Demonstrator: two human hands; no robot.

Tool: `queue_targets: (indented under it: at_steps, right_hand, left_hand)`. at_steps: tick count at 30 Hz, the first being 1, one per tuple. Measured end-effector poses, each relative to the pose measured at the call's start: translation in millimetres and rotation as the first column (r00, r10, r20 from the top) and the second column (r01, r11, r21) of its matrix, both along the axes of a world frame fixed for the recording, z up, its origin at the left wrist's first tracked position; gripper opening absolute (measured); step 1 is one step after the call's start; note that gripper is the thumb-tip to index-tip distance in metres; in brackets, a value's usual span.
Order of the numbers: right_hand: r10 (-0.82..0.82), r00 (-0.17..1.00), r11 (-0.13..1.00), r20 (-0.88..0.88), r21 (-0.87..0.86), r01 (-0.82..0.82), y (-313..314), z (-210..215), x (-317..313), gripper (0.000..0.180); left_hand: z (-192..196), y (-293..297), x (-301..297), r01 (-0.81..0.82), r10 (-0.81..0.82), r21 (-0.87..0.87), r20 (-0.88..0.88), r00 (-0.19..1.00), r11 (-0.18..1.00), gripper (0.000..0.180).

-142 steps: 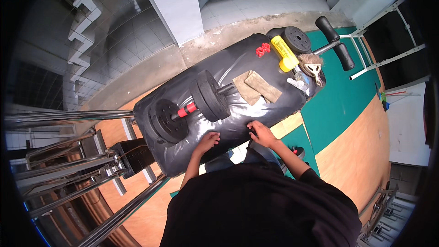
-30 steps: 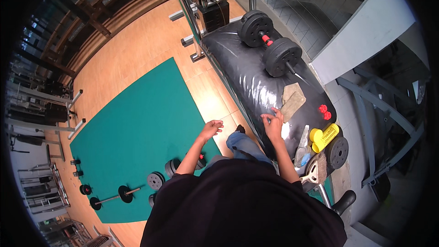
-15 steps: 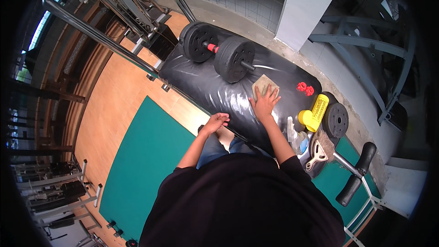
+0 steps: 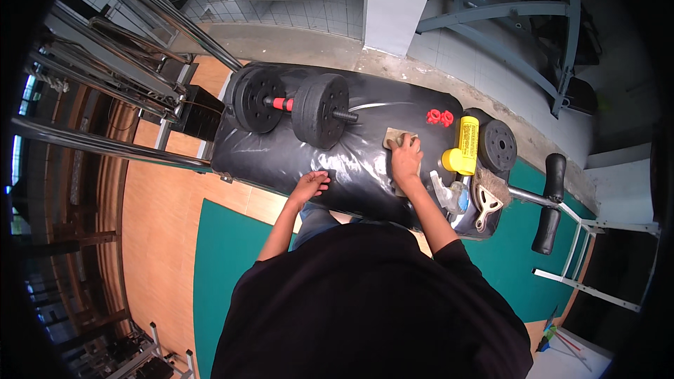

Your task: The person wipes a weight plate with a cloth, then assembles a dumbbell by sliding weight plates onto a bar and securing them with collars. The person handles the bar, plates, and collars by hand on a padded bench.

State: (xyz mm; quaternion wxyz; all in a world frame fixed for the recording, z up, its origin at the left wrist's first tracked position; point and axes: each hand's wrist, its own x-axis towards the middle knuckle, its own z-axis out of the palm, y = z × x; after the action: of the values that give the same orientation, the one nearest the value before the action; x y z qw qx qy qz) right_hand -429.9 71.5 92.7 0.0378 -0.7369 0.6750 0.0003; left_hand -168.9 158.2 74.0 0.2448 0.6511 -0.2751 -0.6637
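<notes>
My right hand (image 4: 406, 161) presses a beige cloth (image 4: 391, 140) onto the shiny black padded bench (image 4: 365, 175), its fingers bent over the cloth. Over the bench's near edge hovers my left hand (image 4: 309, 186), fingers loosely curled and nothing in them. To the far left of the cloth lies a dumbbell (image 4: 282, 104) with black plates and a red grip section. Two red collar nuts (image 4: 439, 118) rest on the bench beyond the right hand. A yellow bottle (image 4: 469, 137) stands out at the right end, near a clear spray bottle (image 4: 449, 195) with a white nozzle.
A hand brush (image 4: 489, 200) and a loose black weight plate (image 4: 497, 146) lie at the bench's right end. Foam rollers (image 4: 554, 177) on a metal frame stick out there. Steel rails (image 4: 112, 144) stand to the left; green matting (image 4: 232, 260) covers part of the floor.
My view has turned, so the bench sits further left. The right hand has slid the cloth rightward, nearer the red nuts, and its spread fingers have bent. My left hand stays near the edge.
</notes>
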Motion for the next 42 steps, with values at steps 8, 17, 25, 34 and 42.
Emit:
queue_targets:
  at_steps: [8, 17, 25, 34, 42]
  right_hand:
    - [-0.06, 0.998, 0.997, -0.032, 0.041, 0.061, -4, 31, 1, 0.048]
    - [0.015, 0.981, 0.995, 0.192, 0.091, -0.033, -4, 31, 72, 0.057]
    - [0.018, 0.942, 0.995, 0.335, 0.086, -0.05, 10, 31, 89, 0.052]
    - [-0.268, 0.91, 0.953, 0.316, 0.225, 0.203, -31, 72, -9, 0.056]
    - [-0.142, 0.979, 0.99, -0.145, -0.013, 0.141, -106, -1, -91, 0.054]
  left_hand:
    - [2, -25, 36, 0.053, -0.053, -0.032, -0.006, 0.999, 0.998, 0.036]
    - [9, -37, 96, -0.069, 0.069, -0.104, -0.004, 0.998, 0.992, 0.032]
    - [38, -79, 101, -0.192, 0.223, -0.46, 0.014, 0.975, 0.867, 0.022]
    - [95, -140, 11, 0.332, 0.436, -0.785, 0.581, 0.687, 0.523, 0.061]
    - [79, -149, -7, 0.406, 0.431, -0.718, 0.677, 0.597, 0.565, 0.059]
